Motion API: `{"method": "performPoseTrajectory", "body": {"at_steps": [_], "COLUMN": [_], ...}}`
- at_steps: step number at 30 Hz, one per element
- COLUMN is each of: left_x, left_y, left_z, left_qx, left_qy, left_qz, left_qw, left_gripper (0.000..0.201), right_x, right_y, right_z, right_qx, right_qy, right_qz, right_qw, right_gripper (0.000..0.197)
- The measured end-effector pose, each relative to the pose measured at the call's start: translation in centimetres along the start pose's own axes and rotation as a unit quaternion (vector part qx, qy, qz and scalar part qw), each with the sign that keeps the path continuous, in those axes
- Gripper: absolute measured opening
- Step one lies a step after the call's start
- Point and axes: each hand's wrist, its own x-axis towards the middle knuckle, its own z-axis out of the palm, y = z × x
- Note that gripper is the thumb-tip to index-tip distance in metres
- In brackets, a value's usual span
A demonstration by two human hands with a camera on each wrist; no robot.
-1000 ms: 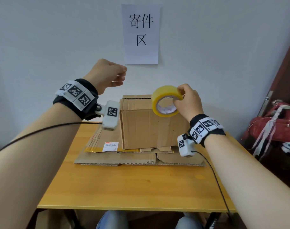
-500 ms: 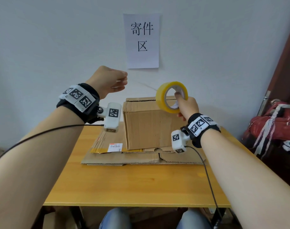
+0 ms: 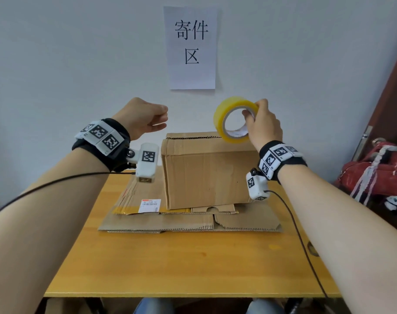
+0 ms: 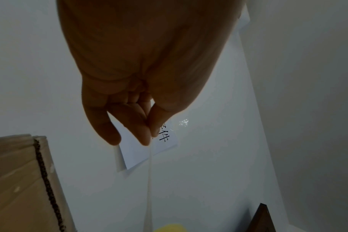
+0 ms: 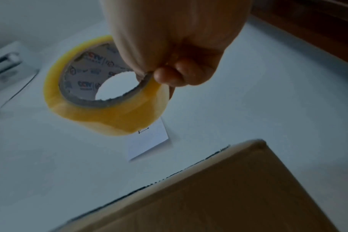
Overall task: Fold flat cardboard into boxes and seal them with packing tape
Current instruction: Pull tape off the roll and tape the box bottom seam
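Observation:
A folded cardboard box (image 3: 206, 171) stands on flat cardboard sheets (image 3: 170, 219), its top seam toward the wall. My right hand (image 3: 253, 109) grips a yellow roll of packing tape (image 3: 218, 120) just above the box's far right top edge, thumb inside the core. In the right wrist view the roll (image 5: 109, 116) hangs from my fingers (image 5: 169, 75) above the box (image 5: 228, 196). My left hand (image 3: 161, 116) is raised left of the box. Its thumb and fingers (image 4: 149, 135) pinch a thin clear strip of tape (image 4: 149, 180) that runs down to the roll (image 4: 169, 230).
The box and sheets sit at the back of a yellow wooden table (image 3: 181, 264) against a white wall with a paper sign (image 3: 192, 46). A red bag (image 3: 374, 175) hangs at the right beside a dark door. Cables trail from both wrists.
My right hand has lifted the tape roll from in front of the box's top edge to above it and turned it. The left hand has kept its pinch at about the same height.

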Motion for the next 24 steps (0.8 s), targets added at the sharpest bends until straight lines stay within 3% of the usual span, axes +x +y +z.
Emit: {"method": "performPoseTrajectory", "body": {"at_steps": [5,7,9,11,16,24], "left_x": [1.9,2.5,3.0,3.4,4.5,4.2], "left_y": [-0.6,-1.2,-2.2,-3.3,-5.6,-8.5], "left_z": [-1.5,-2.3,-2.4,-2.0,-1.1,1.4], "left_qx": [-0.009,-0.005,0.003,0.006,0.016,-0.026], "left_qy": [0.024,0.013,0.003,0.006,0.008,0.017], "left_qz": [-0.005,-0.016,-0.028,-0.032,-0.052,-0.06], "left_qw": [1.0,1.0,1.0,0.999,0.998,0.998], "left_gripper": [0.006,0.006,0.01,0.013,0.01,0.007], "right_x": [1.1,1.2,1.1,1.2,1.4,0.4], "right_y": [1.9,3.1,3.8,3.9,4.5,5.9], "right_z": [0.9,1.5,2.1,2.8,3.8,3.8], "right_qx": [-0.065,-0.057,0.022,0.107,0.161,0.219], "right_qy": [0.022,0.025,0.044,0.053,-0.041,-0.061], "right_qz": [-0.06,-0.061,-0.021,0.063,0.21,0.221], "right_qw": [0.996,0.996,0.999,0.991,0.964,0.948], "right_gripper": [0.021,0.026,0.032,0.031,0.027,0.017]}}
